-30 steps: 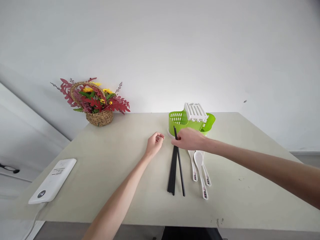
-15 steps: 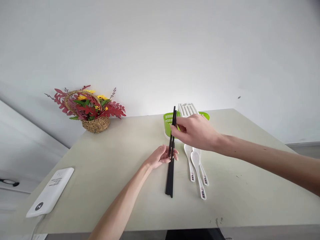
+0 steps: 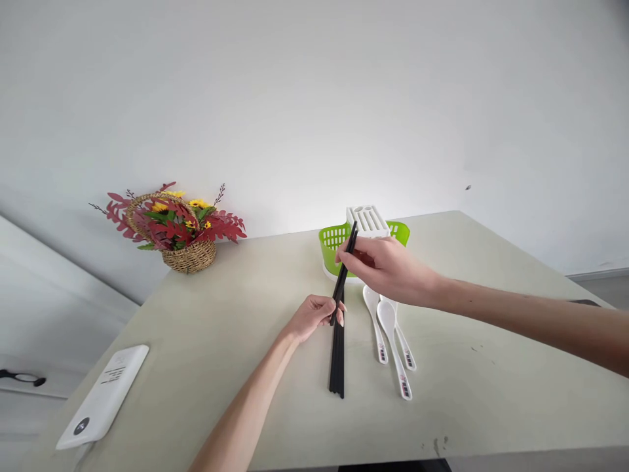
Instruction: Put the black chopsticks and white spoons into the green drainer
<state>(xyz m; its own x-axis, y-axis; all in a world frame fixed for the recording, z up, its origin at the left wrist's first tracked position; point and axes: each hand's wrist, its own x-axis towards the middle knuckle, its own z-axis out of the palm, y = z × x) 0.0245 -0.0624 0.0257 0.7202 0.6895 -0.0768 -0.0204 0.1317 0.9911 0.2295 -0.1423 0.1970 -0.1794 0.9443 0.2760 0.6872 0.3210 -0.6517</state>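
Note:
Both my hands are on a raised pair of black chopsticks (image 3: 341,283), which slants up and to the right. Near the upper part, my right hand (image 3: 381,262) pinches the sticks between thumb and fingers. The lower ends are gripped by my left hand (image 3: 317,316), thumb on top. Several more black chopsticks (image 3: 337,367) lie in a bundle on the table just below. Right of them rest white spoons (image 3: 388,319), partly overlapping. A green perforated holder (image 3: 328,252) with a white slotted block (image 3: 366,219) stands behind my right hand, which covers part of it.
At the back left, a woven basket (image 3: 191,257) holds red leaves and yellow flowers. A white device (image 3: 111,393) with a cable lies at the left edge of the pale table (image 3: 236,295). The wall (image 3: 295,118) rises directly behind.
The raised chopsticks have tilted further right and come together. My left fingers have closed on their lower ends, and my right hand has moved slightly down. The camera view has shifted a little.

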